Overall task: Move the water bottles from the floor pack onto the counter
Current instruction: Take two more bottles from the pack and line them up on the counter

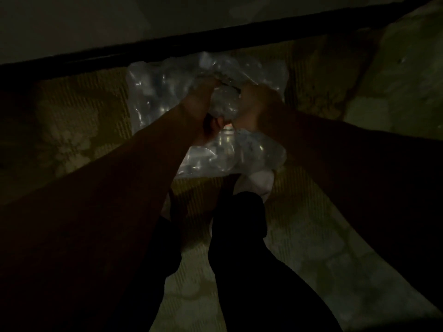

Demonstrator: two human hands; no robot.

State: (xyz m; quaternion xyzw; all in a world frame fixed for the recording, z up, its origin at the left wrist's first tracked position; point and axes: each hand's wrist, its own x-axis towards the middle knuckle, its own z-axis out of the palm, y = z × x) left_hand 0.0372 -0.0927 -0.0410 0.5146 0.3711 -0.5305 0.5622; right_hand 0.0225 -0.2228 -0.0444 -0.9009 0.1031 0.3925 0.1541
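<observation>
The scene is very dark. A pack of water bottles [165, 92] wrapped in clear, shiny plastic film lies on the floor in the upper middle of the head view. Both arms reach down onto it. My left hand [201, 104] and my right hand [256, 101] grip the wrap at the top of the pack, close together, with a bunched part of the film [225, 101] between them. Single bottles show only as glints through the plastic.
A dark counter edge [215, 37] runs across the top, just behind the pack, with a pale surface above it. The floor is a yellowish patterned rug [79, 116]. My dark-trousered legs [239, 236] and a white sock [259, 183] stand right below the pack.
</observation>
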